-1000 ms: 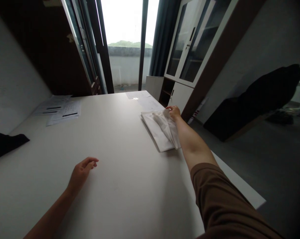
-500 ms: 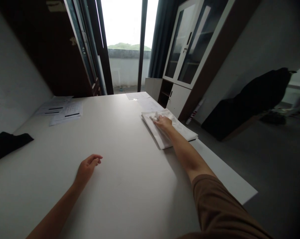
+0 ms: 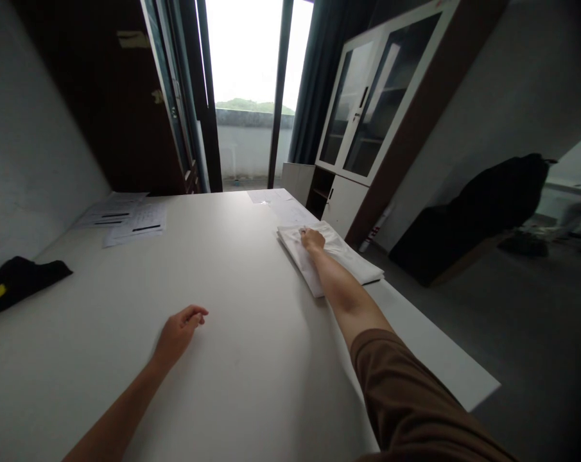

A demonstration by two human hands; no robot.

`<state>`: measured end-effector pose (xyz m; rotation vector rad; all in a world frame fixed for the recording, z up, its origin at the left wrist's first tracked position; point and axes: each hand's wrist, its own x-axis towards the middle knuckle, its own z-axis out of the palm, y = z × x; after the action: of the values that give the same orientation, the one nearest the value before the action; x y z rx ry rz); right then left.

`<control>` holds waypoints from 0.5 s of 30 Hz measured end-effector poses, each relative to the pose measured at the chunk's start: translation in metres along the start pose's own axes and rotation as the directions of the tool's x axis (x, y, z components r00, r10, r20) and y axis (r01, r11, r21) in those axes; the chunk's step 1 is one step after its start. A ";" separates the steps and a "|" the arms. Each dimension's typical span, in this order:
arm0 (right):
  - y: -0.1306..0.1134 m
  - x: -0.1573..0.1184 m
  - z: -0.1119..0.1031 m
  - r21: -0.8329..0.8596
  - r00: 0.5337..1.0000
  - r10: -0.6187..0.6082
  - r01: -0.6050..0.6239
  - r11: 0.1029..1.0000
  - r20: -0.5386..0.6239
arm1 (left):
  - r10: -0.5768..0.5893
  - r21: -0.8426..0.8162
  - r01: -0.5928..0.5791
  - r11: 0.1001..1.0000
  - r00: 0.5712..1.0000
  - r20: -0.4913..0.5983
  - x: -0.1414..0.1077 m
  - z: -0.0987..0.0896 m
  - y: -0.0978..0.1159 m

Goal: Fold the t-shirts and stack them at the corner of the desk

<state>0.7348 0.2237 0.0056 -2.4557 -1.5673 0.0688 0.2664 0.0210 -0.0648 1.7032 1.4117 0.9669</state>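
Observation:
A flat stack of thin, white, plastic-looking sheets [image 3: 345,251] lies along the table's right edge, its top surface lightly wrinkled. My right hand [image 3: 313,239] reaches over it with the arm stretched out, its fingers closed in a pinch on the top sheet near the far left part of the stack. The fingertips are partly hidden. My left hand [image 3: 177,327] hovers over or rests on the white table [image 3: 237,276], left of the stack and apart from it. Its fingers are curled together, and nothing shows in them.
Printed papers [image 3: 136,221] with dark strips lie at the far left. A black cloth [image 3: 25,282] with a yellow patch sits at the left edge. Clear film or paper [image 3: 285,206] lies beyond the stack. A white cabinet [image 3: 343,199] stands past the right edge.
The crumpled part of the top sheet under my right hand now looks flatter. My right hand has turned more fist-like. The view has shifted slightly; my left hand keeps its curled shape.

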 end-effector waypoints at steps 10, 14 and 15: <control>-0.015 0.010 -0.005 0.207 0.990 0.136 -0.124 0.970 -0.045 | -0.002 0.053 0.001 0.999 1.000 0.016 0.001 0.001 -0.004; -0.020 -0.004 0.001 0.235 0.998 0.066 -0.062 0.970 -0.009 | 0.008 0.067 -0.010 0.998 1.000 0.028 0.000 0.000 0.000; -0.019 -0.011 0.003 0.233 1.000 0.027 -0.023 0.972 -0.013 | 0.013 0.068 -0.015 0.998 0.999 0.032 0.000 -0.001 0.000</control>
<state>0.7131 0.2215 0.0056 -2.2878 -1.4326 0.2237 0.2657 0.0205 -0.0641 1.7730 1.4291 0.9044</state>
